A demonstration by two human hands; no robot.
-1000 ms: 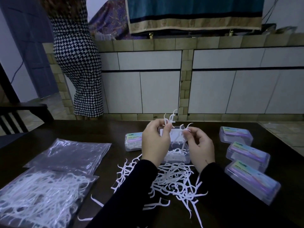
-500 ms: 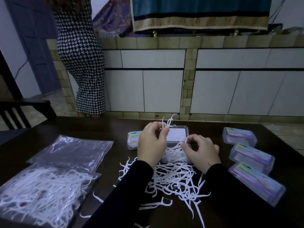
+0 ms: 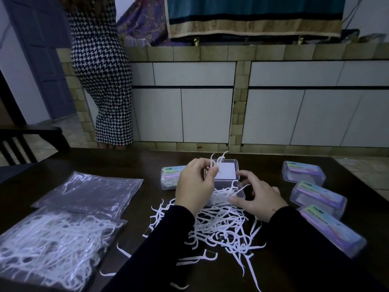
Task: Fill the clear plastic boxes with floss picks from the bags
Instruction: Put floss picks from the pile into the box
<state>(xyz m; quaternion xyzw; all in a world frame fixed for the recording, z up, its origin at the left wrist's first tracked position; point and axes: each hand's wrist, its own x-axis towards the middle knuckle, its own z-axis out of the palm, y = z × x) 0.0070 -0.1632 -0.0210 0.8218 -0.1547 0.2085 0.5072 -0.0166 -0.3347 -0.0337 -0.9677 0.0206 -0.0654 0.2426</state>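
Thin white picks (hooked ends)

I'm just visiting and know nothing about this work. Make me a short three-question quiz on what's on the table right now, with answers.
1. True or false: the left hand holds floss picks above the open box.
2. How many closed boxes sit in the row to the right of the hands? A) one B) three C) five
3. Fill in: of the two bags at the left, the near bag is full of picks and the far bag looks ____.

Key
1. True; the picks stick up from its fingertips.
2. B: far box, middle box, near box.
3. Empty.
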